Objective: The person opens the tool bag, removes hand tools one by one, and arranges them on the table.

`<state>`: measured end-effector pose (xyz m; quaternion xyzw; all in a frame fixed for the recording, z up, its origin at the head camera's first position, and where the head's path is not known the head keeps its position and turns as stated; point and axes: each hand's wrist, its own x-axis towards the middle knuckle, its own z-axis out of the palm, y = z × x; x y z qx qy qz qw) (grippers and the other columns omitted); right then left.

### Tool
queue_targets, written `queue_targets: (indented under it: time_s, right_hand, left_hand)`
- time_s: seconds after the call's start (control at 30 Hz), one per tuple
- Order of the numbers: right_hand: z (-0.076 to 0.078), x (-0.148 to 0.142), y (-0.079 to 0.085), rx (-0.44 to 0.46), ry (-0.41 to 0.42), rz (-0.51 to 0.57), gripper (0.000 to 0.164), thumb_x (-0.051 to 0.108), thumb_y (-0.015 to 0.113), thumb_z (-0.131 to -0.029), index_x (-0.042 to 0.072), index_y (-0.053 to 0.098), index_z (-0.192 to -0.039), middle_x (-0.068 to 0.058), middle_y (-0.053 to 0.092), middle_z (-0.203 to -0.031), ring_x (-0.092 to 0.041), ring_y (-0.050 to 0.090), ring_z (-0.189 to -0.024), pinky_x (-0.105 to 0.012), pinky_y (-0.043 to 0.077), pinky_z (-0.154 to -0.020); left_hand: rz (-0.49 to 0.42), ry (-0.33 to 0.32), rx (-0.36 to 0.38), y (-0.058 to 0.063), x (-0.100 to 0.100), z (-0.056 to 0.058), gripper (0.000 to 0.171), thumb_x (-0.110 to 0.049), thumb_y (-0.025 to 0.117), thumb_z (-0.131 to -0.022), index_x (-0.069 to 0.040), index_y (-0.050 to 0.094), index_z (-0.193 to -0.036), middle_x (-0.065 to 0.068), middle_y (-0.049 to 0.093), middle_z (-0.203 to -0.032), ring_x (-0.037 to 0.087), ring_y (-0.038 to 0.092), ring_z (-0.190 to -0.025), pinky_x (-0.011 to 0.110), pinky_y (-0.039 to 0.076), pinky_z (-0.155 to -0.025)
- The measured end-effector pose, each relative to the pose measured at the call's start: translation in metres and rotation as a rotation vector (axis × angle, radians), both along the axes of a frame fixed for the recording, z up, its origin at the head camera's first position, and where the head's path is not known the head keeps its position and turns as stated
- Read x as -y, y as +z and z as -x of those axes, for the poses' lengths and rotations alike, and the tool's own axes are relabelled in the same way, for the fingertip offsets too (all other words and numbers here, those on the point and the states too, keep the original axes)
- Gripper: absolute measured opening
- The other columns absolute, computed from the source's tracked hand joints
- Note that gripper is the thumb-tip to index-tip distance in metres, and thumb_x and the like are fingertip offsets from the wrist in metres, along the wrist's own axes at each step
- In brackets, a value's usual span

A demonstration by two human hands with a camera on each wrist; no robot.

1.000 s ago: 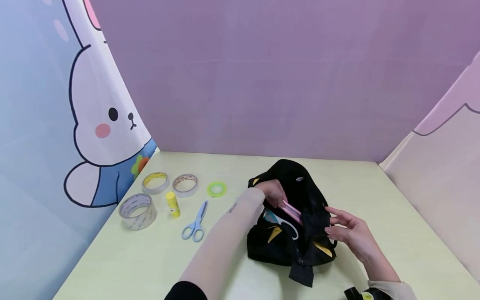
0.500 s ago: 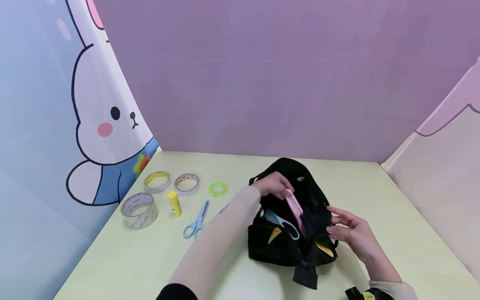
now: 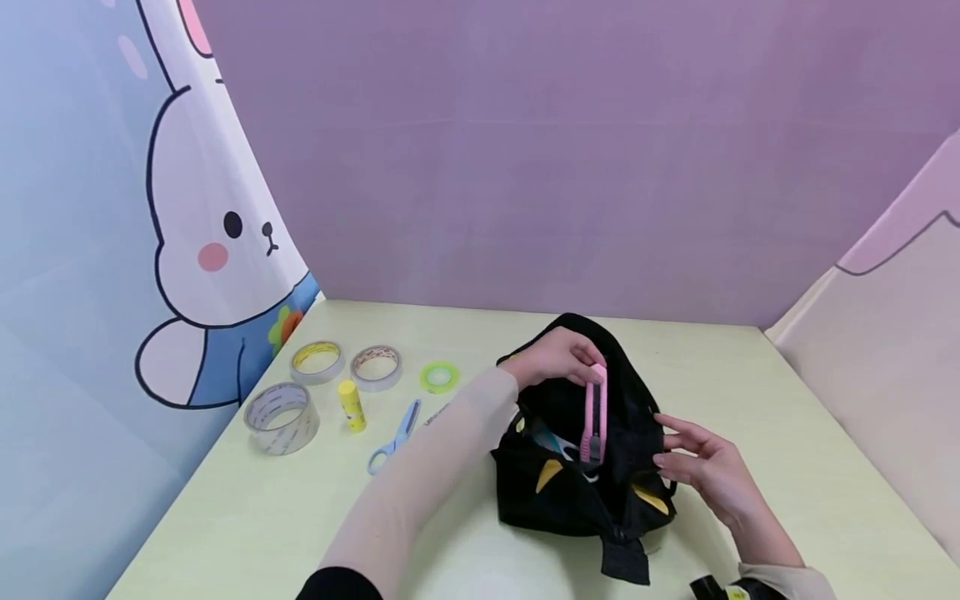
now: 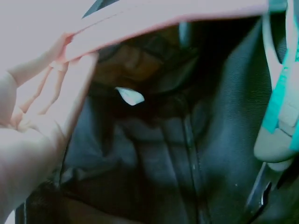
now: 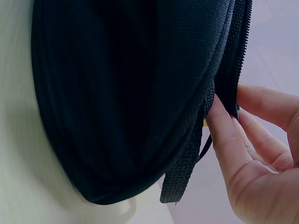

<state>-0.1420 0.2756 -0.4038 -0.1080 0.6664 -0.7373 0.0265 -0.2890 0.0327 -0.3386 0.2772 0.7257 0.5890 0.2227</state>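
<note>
Left hand: thumb and fingers pinching the top of the cutter, which stands near upright in the mouth of the bag. Right hand: fingers and thumb gripping the bag's edge.

Risks, as judged: pinched at one end only, the cutter could swing or slip back inside; its slider, catching on cloth, could push out a blade — none shows; a slackened right grip could let the edge sag and snag it.

Cutter: pink, long, slim, dark-channelled. Bag: black woven fabric, creased; zip along the edge. Inside: teal-and-white item, partly hidden. Scissors: pale blue, partly behind the left sleeve. Glue stick: yellow cylinder. Wide tape: clear roll. Yellow-lined tape, red-printed tape: narrower rings. Green ring: flat. Table: pale, smooth.
</note>
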Motion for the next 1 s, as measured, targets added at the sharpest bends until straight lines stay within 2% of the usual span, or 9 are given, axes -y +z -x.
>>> queue_targets:
  time_s: [0.17,0.3,0.43,0.53,0.67,0.8,1.0]
  right_hand:
    - [0.000,0.001,0.000,0.008,-0.003,-0.007,0.057,-0.019,0.061,-0.087,0.025,0.072,-0.121,-0.001,0.070,-0.095,-0.013,0.070,-0.079,-0.028,0.060,-0.071]
    - [0.000,0.001,0.000,0.007,-0.001,-0.003,0.057,-0.019,0.060,-0.087,0.026,0.072,-0.121,-0.001,0.070,-0.095,-0.013,0.070,-0.079,-0.028,0.060,-0.071]
    - [0.000,0.001,-0.001,0.007,-0.003,-0.005,0.057,-0.018,0.060,-0.087,0.026,0.072,-0.121,-0.001,0.070,-0.095,-0.013,0.070,-0.079,-0.028,0.060,-0.071]
    - [0.000,0.001,-0.001,0.007,0.001,-0.001,0.058,-0.019,0.060,-0.087,0.026,0.072,-0.120,-0.001,0.070,-0.095,-0.013,0.071,-0.079,-0.028,0.060,-0.071]
    - [0.000,0.001,-0.001,0.000,0.003,0.002,0.058,-0.019,0.060,-0.087,0.026,0.072,-0.121,-0.001,0.070,-0.096,-0.013,0.071,-0.079,-0.028,0.060,-0.071]
    - [0.000,0.001,0.000,-0.001,0.005,0.005,0.058,-0.019,0.060,-0.087,0.026,0.072,-0.121,-0.001,0.070,-0.096,-0.013,0.071,-0.079,-0.028,0.060,-0.070]
    - [0.000,0.001,0.000,0.000,0.011,0.011,0.058,-0.019,0.060,-0.087,0.026,0.072,-0.120,-0.001,0.071,-0.096,-0.013,0.071,-0.079,-0.028,0.060,-0.070]
  left_hand:
    - [-0.100,0.004,0.011,0.008,0.009,0.005,0.021,0.008,0.071,-0.087,0.013,0.068,-0.107,0.013,0.072,-0.092,0.013,0.067,-0.077,0.047,0.056,-0.088]
    - [-0.237,0.038,0.081,0.020,0.017,0.005,0.025,0.011,0.067,-0.089,0.017,0.063,-0.113,0.013,0.071,-0.093,0.015,0.067,-0.078,0.053,0.052,-0.093]
    - [-0.351,0.097,0.115,0.036,0.028,0.005,0.028,0.013,0.063,-0.091,0.018,0.059,-0.118,0.008,0.068,-0.093,0.016,0.067,-0.079,0.048,0.055,-0.090]
    - [-0.399,0.137,0.112,0.047,0.038,0.005,0.028,0.012,0.063,-0.091,0.018,0.060,-0.119,0.006,0.069,-0.091,0.016,0.068,-0.079,0.039,0.059,-0.083]
    - [-0.439,0.184,0.102,0.056,0.053,0.005,0.029,0.012,0.064,-0.090,0.019,0.060,-0.119,0.006,0.070,-0.089,0.016,0.068,-0.078,0.036,0.060,-0.079]
    - [-0.459,0.230,0.106,0.059,0.069,0.005,0.029,0.011,0.063,-0.091,0.018,0.060,-0.119,0.007,0.069,-0.093,0.016,0.067,-0.077,0.034,0.060,-0.077]
    - [-0.476,0.265,0.110,0.056,0.094,0.005,0.028,0.008,0.063,-0.092,0.016,0.061,-0.119,0.008,0.067,-0.097,0.016,0.066,-0.079,0.031,0.060,-0.075]
